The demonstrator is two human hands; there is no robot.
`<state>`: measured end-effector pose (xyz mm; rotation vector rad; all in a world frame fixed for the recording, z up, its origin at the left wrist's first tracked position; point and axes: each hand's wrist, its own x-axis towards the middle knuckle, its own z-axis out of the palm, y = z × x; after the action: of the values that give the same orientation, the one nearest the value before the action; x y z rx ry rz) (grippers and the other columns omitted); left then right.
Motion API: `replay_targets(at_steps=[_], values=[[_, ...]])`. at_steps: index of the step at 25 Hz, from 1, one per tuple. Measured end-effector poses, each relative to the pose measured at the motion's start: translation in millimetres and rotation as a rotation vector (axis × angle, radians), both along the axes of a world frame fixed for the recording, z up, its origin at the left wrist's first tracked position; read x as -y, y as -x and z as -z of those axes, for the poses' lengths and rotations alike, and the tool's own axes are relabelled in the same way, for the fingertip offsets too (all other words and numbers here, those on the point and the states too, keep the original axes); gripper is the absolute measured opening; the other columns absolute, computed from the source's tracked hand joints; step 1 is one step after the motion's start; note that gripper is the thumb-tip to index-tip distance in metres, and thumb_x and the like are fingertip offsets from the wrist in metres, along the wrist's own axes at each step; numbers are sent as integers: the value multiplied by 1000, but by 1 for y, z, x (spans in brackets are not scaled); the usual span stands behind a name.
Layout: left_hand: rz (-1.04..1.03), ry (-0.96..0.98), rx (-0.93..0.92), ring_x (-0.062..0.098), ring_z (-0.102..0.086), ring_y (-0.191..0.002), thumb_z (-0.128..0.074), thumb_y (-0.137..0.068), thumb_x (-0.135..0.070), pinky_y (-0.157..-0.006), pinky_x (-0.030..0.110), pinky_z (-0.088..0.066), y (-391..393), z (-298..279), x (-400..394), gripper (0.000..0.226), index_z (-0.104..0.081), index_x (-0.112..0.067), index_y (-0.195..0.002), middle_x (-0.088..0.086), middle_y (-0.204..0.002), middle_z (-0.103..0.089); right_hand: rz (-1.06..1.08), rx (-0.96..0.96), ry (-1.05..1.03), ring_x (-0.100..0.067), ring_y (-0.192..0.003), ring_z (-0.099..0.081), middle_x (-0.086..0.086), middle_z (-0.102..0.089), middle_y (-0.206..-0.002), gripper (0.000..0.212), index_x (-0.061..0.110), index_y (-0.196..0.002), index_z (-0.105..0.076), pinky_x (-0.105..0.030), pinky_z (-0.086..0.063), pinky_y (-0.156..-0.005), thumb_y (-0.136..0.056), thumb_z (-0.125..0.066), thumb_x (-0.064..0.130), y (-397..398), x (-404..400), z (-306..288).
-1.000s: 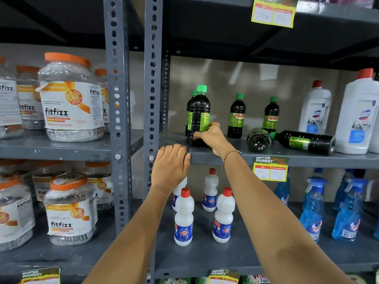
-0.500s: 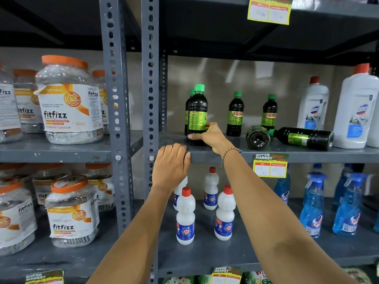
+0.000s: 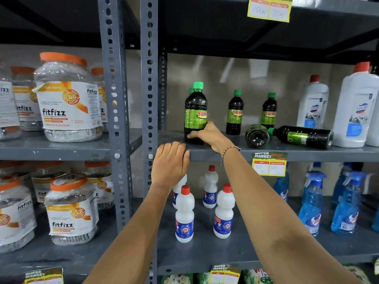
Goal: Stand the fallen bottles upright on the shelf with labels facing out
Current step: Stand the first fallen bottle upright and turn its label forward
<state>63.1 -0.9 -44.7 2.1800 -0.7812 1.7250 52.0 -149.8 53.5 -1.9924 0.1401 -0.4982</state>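
A dark bottle with a green cap and green SUNNY label (image 3: 195, 111) stands upright at the left of the grey shelf (image 3: 307, 153); my right hand (image 3: 209, 136) grips its base. Another green cap shows just behind it. Two more such bottles (image 3: 235, 112) (image 3: 269, 111) stand further back. Two dark bottles lie fallen: one with its base toward me (image 3: 257, 136), one on its side with cap pointing left (image 3: 303, 137). My left hand (image 3: 170, 162) rests over the shelf's front edge, fingers curled on it.
White red-capped bottles (image 3: 312, 103) (image 3: 356, 107) stand at the right end of the shelf. A yellow price tag (image 3: 269, 163) hangs on the shelf edge. Below stand small white bottles (image 3: 184, 214) and blue spray bottles (image 3: 311, 201). Orange-lidded jars (image 3: 67, 99) fill the left bay beyond the steel posts (image 3: 148, 99).
The held bottle has been turned, so its SUNNY label now shows more toward the front. My right hand stays at its base; my left hand has not moved.
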Motion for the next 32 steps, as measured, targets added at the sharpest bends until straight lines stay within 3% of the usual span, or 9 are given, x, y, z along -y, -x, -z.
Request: replay_targets(at_steps=[2, 7, 13, 17, 22, 25, 27, 29, 32], values=[[7, 0, 7, 23, -59, -79, -37, -97, -31, -78, 37, -46, 0, 1, 1, 32, -62, -11, -96, 4, -88, -64, 4, -4, 16, -22, -97, -61, -5, -62, -95, 44, 5, -105, -53, -22, -46, -70, -70, -79, 10, 2, -2, -1], [15, 2, 1, 23, -59, -79, -36, -97, -32, -78, 36, -47, 2, 0, 0, 33, -62, -11, -97, 4, -88, -65, 110, -14, 178, -25, -118, -51, -7, -51, -127, 99, 6, -129, -39, -42, -44, -102, -52, -90, 42, 1, -8, 3], [16, -10, -3, 21, -59, -80, -35, -97, -32, -78, 35, -47, 2, 0, -1, 34, -62, -12, -98, 3, -90, -64, -44, -8, 59, -21, -102, -63, -8, -70, -109, 56, 7, -114, -63, -25, -48, -78, -65, -87, 20, 5, -5, -2], [18, -19, -15, 21, -59, -80, -34, -97, -32, -78, 35, -47, 2, -1, 0, 35, -62, -12, -98, 2, -90, -64, 25, -16, 112, -17, -100, -64, 1, -69, -105, 102, 17, -116, -57, -34, -51, -89, -27, -87, 58, -22, 8, 7], [40, 2, -79, 21, -59, -75, -34, -97, -33, -75, 35, -48, 10, -6, 0, 35, -62, -13, -90, 2, -83, -63, -21, -30, 95, -19, -105, -63, 0, -69, -109, 100, 16, -120, -56, -38, -49, -95, -33, -90, 53, -29, 19, 8], [1, 42, -275, 23, -60, -74, -31, -99, -37, -67, 35, -44, 23, -31, 7, 41, -60, -11, -83, 5, -79, -63, -58, -72, -17, -26, -115, -60, -11, -67, -120, 68, 6, -126, -54, -42, -46, -102, -67, -85, 18, 6, 11, -2], [24, 96, -464, 25, -61, -86, -36, -100, -41, -70, 37, -45, 25, -56, 13, 39, -60, -10, -96, 8, -93, -66, -64, -39, -143, -29, -123, -55, -19, -59, -131, 53, -3, -133, -47, -42, -42, -108, -84, -68, -1, 20, 16, -4], [204, 198, -732, 30, -56, -112, -46, -98, -37, -87, 39, -45, 23, -80, 18, 41, -50, -6, -123, 15, -122, -58, -12, 21, -208, -28, -126, -52, -21, -55, -135, 50, -8, -137, -42, -34, -41, -107, -89, -60, -4, 21, 22, -1], [484, 353, -1226, 29, -36, -135, -55, -96, -28, -102, 34, -34, 12, -106, 24, 66, -21, 2, -144, 17, -148, -35, 11, 49, -155, -21, -100, -60, -20, -65, -119, 37, -6, -126, -56, -29, -46, -89, -91, -60, 2, 12, 23, 3]])
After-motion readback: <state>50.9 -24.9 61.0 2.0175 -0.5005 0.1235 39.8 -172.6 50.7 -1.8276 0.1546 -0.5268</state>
